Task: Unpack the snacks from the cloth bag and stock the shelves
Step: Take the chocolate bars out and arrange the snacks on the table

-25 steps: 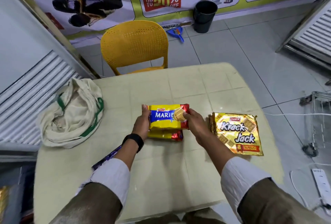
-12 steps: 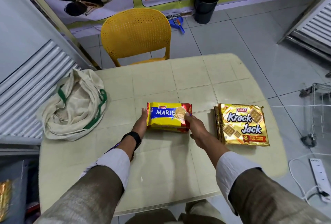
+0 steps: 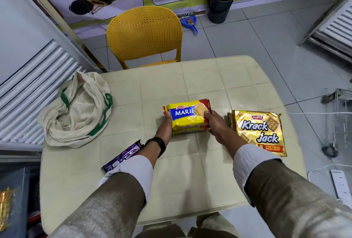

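Yellow and red wrapping marks the top biscuit pack (image 3: pixel 187 116), labelled Marie, which sits on a second pack (image 3: pixel 190 131) of the same kind near the middle of the cream tiled surface (image 3: pixel 190 171). The left hand (image 3: pixel 165 126) grasps the stack at its left end, thumb laid on the top pack's face. The right hand (image 3: pixel 217 125) grasps the right end, fingers curled over the printed biscuit. Just beside the right hand lies a gold cracker pack (image 3: pixel 261 133), flat on the surface, with more gold packs under it. A purple packet (image 3: pixel 122 156) lies partly under the left sleeve. The cloth bag (image 3: pixel 76 112), off-white with green handles, slumps at the surface's left edge, well apart from the stack. A yellow chair (image 3: pixel 143 34) stands at the far side.
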The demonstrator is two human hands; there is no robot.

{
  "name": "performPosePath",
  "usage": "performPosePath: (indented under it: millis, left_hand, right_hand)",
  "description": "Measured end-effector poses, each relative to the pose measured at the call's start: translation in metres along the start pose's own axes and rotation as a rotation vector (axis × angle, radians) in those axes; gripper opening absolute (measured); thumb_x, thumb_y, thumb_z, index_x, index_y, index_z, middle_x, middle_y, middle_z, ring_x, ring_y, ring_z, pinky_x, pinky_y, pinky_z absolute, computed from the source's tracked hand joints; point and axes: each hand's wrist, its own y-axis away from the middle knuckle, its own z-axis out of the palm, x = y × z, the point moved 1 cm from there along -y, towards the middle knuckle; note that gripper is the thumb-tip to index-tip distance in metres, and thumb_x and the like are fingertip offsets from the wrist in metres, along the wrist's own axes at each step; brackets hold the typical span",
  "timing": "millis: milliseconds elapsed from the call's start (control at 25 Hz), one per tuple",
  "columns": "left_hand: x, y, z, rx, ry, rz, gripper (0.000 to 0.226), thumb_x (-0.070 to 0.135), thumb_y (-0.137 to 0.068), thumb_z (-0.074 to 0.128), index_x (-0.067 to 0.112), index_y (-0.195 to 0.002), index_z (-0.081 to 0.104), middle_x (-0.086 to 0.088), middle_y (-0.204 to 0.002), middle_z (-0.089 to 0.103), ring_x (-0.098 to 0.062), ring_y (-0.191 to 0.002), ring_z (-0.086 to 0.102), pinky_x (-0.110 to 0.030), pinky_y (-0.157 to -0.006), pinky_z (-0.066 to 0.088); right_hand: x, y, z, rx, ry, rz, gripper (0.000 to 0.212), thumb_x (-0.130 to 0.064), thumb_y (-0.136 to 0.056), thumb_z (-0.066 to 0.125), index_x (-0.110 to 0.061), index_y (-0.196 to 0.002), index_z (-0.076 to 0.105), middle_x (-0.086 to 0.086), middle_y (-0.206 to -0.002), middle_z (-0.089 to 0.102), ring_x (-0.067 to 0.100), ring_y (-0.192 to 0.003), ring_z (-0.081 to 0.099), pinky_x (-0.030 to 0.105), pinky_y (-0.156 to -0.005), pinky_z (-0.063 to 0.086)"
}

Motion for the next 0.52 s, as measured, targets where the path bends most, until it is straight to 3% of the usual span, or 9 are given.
performPosePath:
  millis: [80,160,200,280,320,400,440,520]
  left_hand:
    - [-0.004,0.009,-0.009,0.004,-0.066,0.003,0.066,0.071,-0.099,0.024,0.032,-0.138,0.059,0.0,-0.144,0.06,-0.019,-0.13,0.055,-0.033,-0.114,0.035]
    - [-0.011,0.026,-0.024,0.065,-0.177,0.041,0.064,0.065,-0.102,0.025,0.029,-0.148,0.051,0.002,-0.152,0.052,-0.018,-0.138,0.047,-0.028,-0.11,0.031]
    - [-0.019,0.036,-0.036,0.119,-0.172,0.063,0.061,0.061,-0.103,0.03,0.026,-0.151,0.047,0.002,-0.156,0.047,-0.016,-0.143,0.043,-0.027,-0.112,0.029]
    - [-0.04,0.063,-0.068,0.202,-0.064,0.132,0.055,0.045,-0.105,0.045,0.017,-0.151,0.045,-0.001,-0.156,0.046,-0.011,-0.142,0.044,-0.025,-0.114,0.03]
    - [-0.054,0.077,-0.086,0.243,-0.005,0.156,0.049,0.038,-0.104,0.052,0.016,-0.147,0.051,-0.001,-0.15,0.054,-0.007,-0.134,0.051,-0.022,-0.11,0.037]
    - [-0.082,0.102,-0.123,0.403,0.066,0.152,0.03,0.029,-0.1,0.061,0.021,-0.128,0.067,0.0,-0.127,0.07,-0.004,-0.113,0.067,-0.018,-0.092,0.052]
    - [-0.096,0.114,-0.143,0.526,0.092,0.12,0.024,0.027,-0.098,0.063,0.021,-0.12,0.072,-0.001,-0.118,0.074,-0.011,-0.109,0.07,-0.024,-0.09,0.056]
    - [-0.124,0.133,-0.179,0.751,0.158,-0.024,0.024,0.024,-0.095,0.063,0.017,-0.115,0.074,-0.007,-0.117,0.075,-0.026,-0.113,0.069,-0.039,-0.101,0.054]
  right_hand:
    - [0.008,0.0,0.001,-0.004,0.002,0.016,0.044,-0.039,-0.107,0.044,-0.017,-0.144,0.05,0.003,-0.127,0.069,0.017,-0.101,0.068,0.032,-0.078,0.055]
    - [0.015,0.01,0.002,0.194,0.1,-0.063,0.064,-0.047,-0.104,0.05,-0.009,-0.154,0.038,0.014,-0.151,0.052,0.032,-0.132,0.055,0.045,-0.109,0.046]
    - [0.019,0.021,0.005,0.341,0.197,-0.145,0.066,-0.047,-0.102,0.053,-0.007,-0.153,0.041,0.017,-0.15,0.051,0.035,-0.136,0.051,0.043,-0.113,0.041]
    - [0.027,0.052,0.021,0.565,0.318,-0.472,0.048,-0.038,-0.101,0.054,-0.009,-0.139,0.055,0.015,-0.131,0.06,0.032,-0.123,0.056,0.038,-0.104,0.043]
    - [0.032,0.067,0.035,0.549,0.321,-0.614,0.037,-0.032,-0.1,0.055,-0.011,-0.131,0.061,0.012,-0.122,0.063,0.029,-0.114,0.059,0.039,-0.097,0.046]
    - [0.045,0.087,0.065,0.328,0.342,-0.789,0.021,-0.024,-0.098,0.059,-0.014,-0.115,0.068,0.007,-0.108,0.067,0.027,-0.098,0.063,0.043,-0.085,0.053]
    - [0.051,0.094,0.083,0.157,0.38,-0.797,0.016,-0.021,-0.098,0.062,-0.013,-0.109,0.07,0.006,-0.103,0.07,0.026,-0.092,0.064,0.044,-0.081,0.054]
    - [0.062,0.101,0.12,-0.156,0.482,-0.634,0.018,-0.019,-0.097,0.066,-0.011,-0.111,0.074,0.007,-0.105,0.075,0.022,-0.094,0.066,0.044,-0.086,0.055]
